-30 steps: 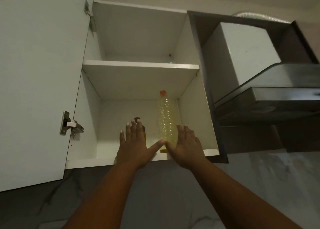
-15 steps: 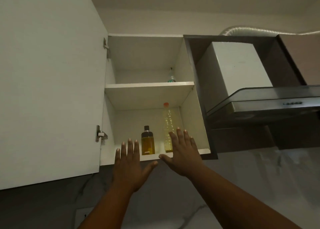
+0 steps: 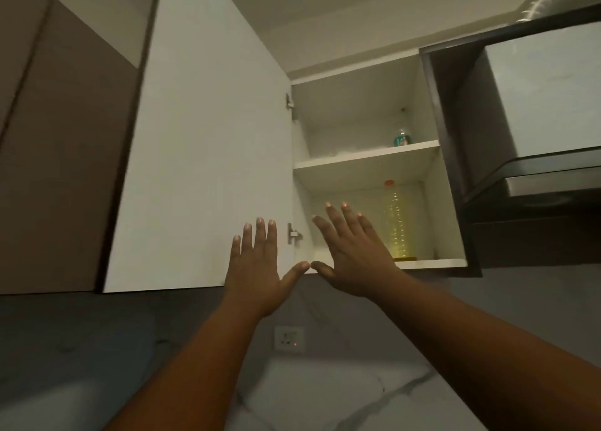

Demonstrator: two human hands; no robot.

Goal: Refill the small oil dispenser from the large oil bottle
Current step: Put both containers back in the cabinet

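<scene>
Both hands, left hand (image 3: 252,276) and right hand (image 3: 353,261), are raised flat, fingers spread, holding nothing; right of them the oil bottle (image 3: 398,222) stands on the cupboard's lower shelf (image 3: 432,262).

Lower shelf (image 3: 432,262): oil bottle (image 3: 397,225). Upper shelf (image 3: 367,161): small bottle (image 3: 402,137).

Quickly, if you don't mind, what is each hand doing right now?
Left hand: open, fingers straight, holding nothing.
Right hand: open, fingers spread, holding nothing, raised before the open white wall cabinet.
</scene>
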